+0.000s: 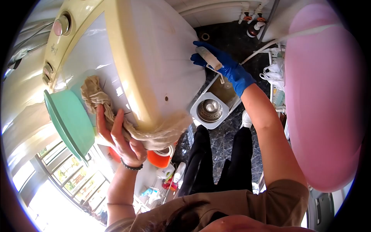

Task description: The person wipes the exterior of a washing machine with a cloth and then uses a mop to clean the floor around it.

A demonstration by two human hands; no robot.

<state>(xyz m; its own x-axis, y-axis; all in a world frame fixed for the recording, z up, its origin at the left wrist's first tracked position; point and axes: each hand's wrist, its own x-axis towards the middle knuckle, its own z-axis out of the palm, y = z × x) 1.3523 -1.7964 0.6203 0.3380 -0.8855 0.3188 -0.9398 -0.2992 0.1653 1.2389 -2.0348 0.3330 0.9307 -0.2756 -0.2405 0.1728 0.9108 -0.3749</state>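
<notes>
My bare left hand [124, 139], a dark bead bracelet at its wrist, grips a damp-looking beige cloth [94, 94]. The cloth lies bunched across the lid of a cream and white washing machine [119, 58] and hangs over its front edge. My right hand [228, 69], in a blue rubber glove, is beside the machine's side panel. Held in it is a whitish cylinder with a bent wire-like handle [210, 58]; its exact kind is unclear. Below that hand, a grey mop bucket [219, 125] with a metal spin basket stands on the floor.
A green basin [71, 125] is at the machine's left edge. On the right, a large pink basin [324, 100] is close by, near a rack with plastic bags [273, 73]. Pipes [247, 13] run along the far wall. An orange container [159, 158] is below the machine's edge.
</notes>
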